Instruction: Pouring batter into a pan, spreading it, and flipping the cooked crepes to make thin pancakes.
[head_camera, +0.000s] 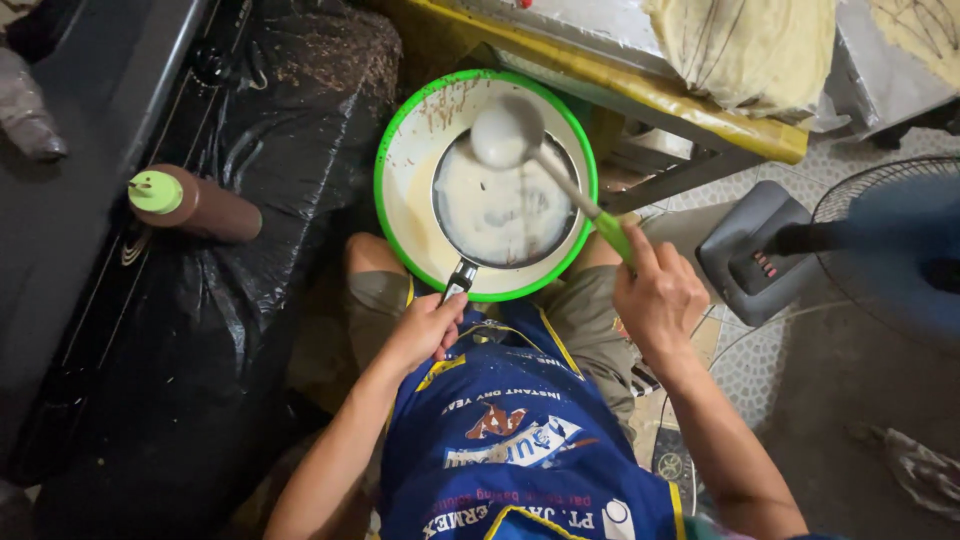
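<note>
Batter spreads best if the left hand (425, 330), closed on the handle, holds the small dark round pan (505, 205) level over the green-rimmed white basin (400, 170) while the right hand (655, 295), gripping the green-handled ladle (505, 132), pours thinly.

The pan's handle (457, 281) vanishes inside the left hand (425, 328), and the ladle's green grip (613, 235) slips under the right hand (655, 298). The fan (885, 250) (a blurred blue sweep) runs off the right edge.
</note>
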